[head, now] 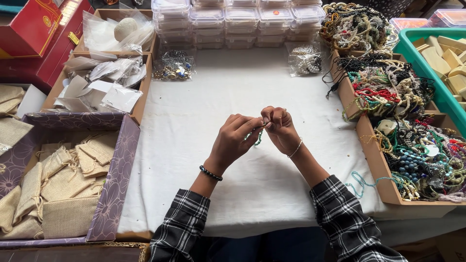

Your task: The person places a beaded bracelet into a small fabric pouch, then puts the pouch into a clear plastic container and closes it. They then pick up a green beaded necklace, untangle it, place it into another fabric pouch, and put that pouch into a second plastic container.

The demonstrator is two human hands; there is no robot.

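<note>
Above the middle of a white cloth [204,121], my left hand [234,140] and my right hand [280,128] meet fingertip to fingertip. Both pinch a small green beaded bracelet [257,138], which hangs in a short loop between them. A black bead bracelet circles my left wrist and a thin pale bracelet my right wrist. My sleeves are black-and-white plaid.
Cardboard trays of mixed bead jewellery [410,150] line the right side, beside a green crate [407,46] of tan blocks. A purple flowered box [114,194] of burlap pouches sits at the left, with trays of plastic bags [104,87] behind. Clear plastic boxes [238,22] are stacked at the back.
</note>
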